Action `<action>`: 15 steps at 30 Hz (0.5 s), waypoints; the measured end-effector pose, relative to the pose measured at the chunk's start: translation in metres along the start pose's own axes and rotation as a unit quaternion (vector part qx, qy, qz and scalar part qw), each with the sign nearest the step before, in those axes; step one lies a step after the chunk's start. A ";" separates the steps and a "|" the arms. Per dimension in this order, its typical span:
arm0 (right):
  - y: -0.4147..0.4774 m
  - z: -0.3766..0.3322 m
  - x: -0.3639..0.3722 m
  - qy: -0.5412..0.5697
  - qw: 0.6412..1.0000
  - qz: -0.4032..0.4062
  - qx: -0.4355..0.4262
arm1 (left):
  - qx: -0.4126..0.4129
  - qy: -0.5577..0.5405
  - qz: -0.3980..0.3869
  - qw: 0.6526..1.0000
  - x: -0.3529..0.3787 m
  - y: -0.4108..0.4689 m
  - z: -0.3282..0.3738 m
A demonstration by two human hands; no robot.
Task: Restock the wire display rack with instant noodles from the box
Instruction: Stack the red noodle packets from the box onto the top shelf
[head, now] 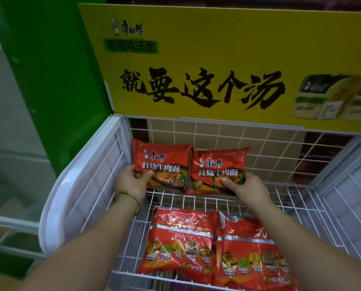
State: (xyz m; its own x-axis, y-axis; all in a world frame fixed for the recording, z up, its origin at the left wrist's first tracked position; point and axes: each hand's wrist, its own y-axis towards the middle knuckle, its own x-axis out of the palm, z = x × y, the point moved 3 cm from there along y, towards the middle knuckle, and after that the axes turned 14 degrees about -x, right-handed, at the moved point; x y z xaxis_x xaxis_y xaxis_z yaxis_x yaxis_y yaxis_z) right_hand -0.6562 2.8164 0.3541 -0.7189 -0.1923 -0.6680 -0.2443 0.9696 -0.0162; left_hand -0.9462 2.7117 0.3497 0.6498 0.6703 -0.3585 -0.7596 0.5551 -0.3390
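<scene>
Two red instant noodle packs stand upright, side by side, at the back left of the white wire rack [280,164]. My left hand [133,181] grips the lower left corner of the left pack [162,158], thumb on its front. My right hand [244,185] grips the bottom of the right pack [219,162] the same way. Two more red packs lie flat, back side up, on the shelf's front part: one [181,238] at the left, one [253,255] at the right. The box is not in view.
A yellow sign board [217,59] with black characters stands above the rack's back. The rack's white plastic side panel [55,206] curves along the left, a wire side wall [343,196] closes the right. A green pillar [45,80] rises at the left.
</scene>
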 end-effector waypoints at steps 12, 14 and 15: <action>-0.002 -0.002 0.004 0.019 1.000 0.007 0.007 | 0.003 0.010 0.078 0.997 -0.003 -0.001 -0.002; -0.002 -0.003 0.005 0.023 1.000 0.006 0.009 | 0.006 0.012 0.089 0.996 -0.004 -0.003 0.001; -0.002 -0.004 0.006 0.029 0.999 0.006 0.012 | 0.005 0.009 0.089 0.996 -0.004 -0.003 0.002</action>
State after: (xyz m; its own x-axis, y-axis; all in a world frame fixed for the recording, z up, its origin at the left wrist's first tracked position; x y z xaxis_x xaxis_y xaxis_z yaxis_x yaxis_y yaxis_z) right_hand -0.6628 2.8123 0.3529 -0.7587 -0.1895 -0.6233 -0.2213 0.9748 -0.0270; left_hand -0.9465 2.7080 0.3536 0.5048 0.7502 -0.4271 -0.8632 0.4326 -0.2603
